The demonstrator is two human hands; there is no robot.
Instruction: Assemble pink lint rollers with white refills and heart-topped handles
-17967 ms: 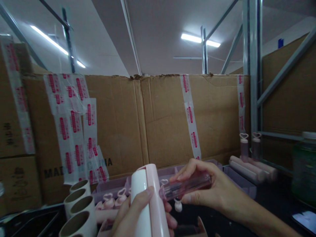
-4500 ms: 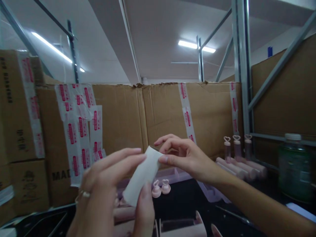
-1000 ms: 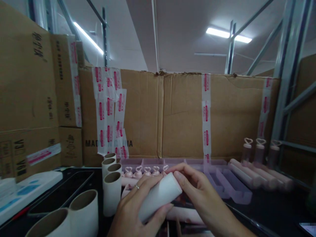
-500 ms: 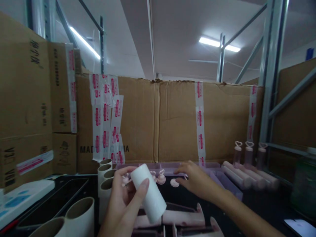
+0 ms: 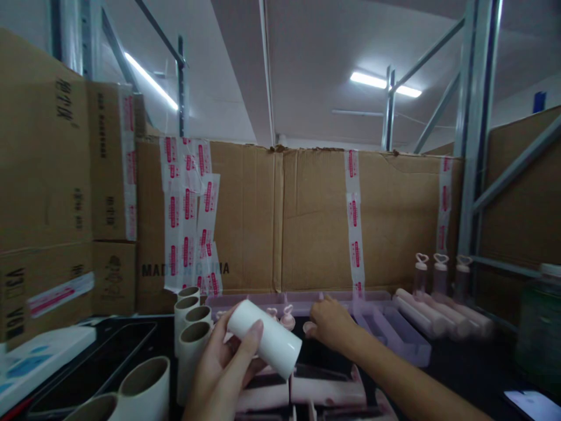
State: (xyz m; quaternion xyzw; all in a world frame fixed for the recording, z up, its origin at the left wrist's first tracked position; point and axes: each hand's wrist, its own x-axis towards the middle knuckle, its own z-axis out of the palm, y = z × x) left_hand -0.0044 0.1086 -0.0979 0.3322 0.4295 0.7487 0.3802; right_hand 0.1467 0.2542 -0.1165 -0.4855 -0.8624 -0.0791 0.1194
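Note:
My left hand (image 5: 230, 362) is wrapped round a white tube (image 5: 265, 339), which tilts down to the right. Beyond it, my right hand (image 5: 331, 324) has its fingers closed on a small pink cap (image 5: 309, 329), mostly covered by the hand. Another pink cap with a heart-shaped loop (image 5: 288, 318) stands between the hands, and more caps are partly hidden behind the tube. Below my hands lie pink cylindrical parts (image 5: 326, 390) with clear sections.
White open tubes (image 5: 195, 336) stand to the left, beside a dark flat panel (image 5: 96, 368). A translucent purple tray (image 5: 416, 354) lies behind and right. Pink cylinders (image 5: 423, 316), upright clear heart-topped tubes (image 5: 440, 280), a green bottle (image 5: 541, 327) and a phone (image 5: 532, 404) are further right. Cardboard (image 5: 315, 234) walls the back.
The white tube has tipped closer to horizontal in my left hand. My right hand has shifted slightly left and its fingers have closed over the small pink cap.

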